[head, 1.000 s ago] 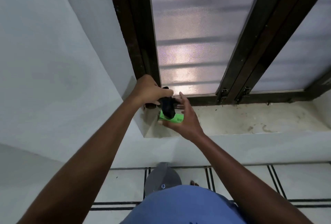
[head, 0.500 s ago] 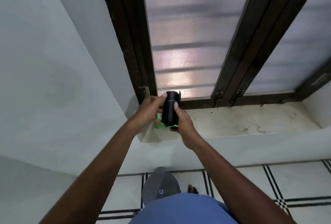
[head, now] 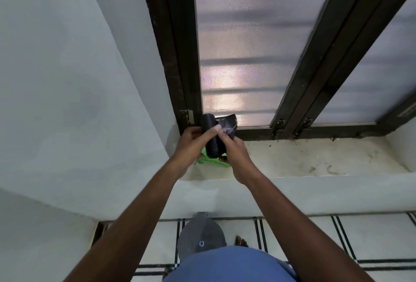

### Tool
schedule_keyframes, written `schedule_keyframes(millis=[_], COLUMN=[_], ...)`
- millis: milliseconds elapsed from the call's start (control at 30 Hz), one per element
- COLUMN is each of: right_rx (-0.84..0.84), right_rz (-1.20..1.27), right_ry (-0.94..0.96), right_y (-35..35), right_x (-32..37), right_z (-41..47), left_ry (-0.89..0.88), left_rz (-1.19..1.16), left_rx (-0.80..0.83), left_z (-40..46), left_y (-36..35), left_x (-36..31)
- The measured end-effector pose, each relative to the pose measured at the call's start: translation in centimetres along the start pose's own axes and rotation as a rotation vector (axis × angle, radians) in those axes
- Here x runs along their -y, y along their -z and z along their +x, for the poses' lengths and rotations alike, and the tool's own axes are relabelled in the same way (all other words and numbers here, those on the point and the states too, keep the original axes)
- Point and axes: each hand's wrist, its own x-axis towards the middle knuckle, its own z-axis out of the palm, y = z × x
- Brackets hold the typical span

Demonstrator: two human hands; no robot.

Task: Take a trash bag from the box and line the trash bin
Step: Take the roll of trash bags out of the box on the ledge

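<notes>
Above the green cardboard box (head: 212, 160) on the pale stone windowsill (head: 315, 157), the left hand (head: 193, 141) grips the black plastic trash-bag roll (head: 210, 137) steady while the right hand (head: 234, 148) fingers (head: 224, 134) pinch its loose end to peel one bag free.

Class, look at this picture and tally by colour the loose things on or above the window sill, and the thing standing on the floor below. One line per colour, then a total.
Black: 1, the roll of trash bags, gripped by the left hand and right hand
Green: 1, the box on the sill
Grey: 1, the trash bin on the floor
Total: 3
</notes>
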Motion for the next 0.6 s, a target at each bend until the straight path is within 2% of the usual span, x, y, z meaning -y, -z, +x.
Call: schedule_keyframes(millis=[133,267,367,500,600], right_rx=[-0.055,-0.089,-0.142,-0.202,-0.184], right_rz=[0.040,0.081,0.159,0.342,0.335], right_ry=[0.005,-0.005,-0.062,-0.212,-0.291], right_y=[0.1,0.2,0.6,1.8,2.1], right_x=[0.0,-0.4,-1.0,-2.1,-2.9], right_z=[0.8,1.4,1.8,2.0,1.4], left_ry=[0.020,0.038,0.042,0.219,0.163], left_rz=[-0.106,-0.289,-0.315,-0.556,-0.520], left_rx=[-0.155,-0.030,-0.059,-0.087,-0.072], left_z=[0.7,0.4,0.9,1.2,1.6], left_y=[0.0,-0.1,-0.4,-0.1,0.3], left_x=[0.3,0.4,0.9,0.0,0.8])
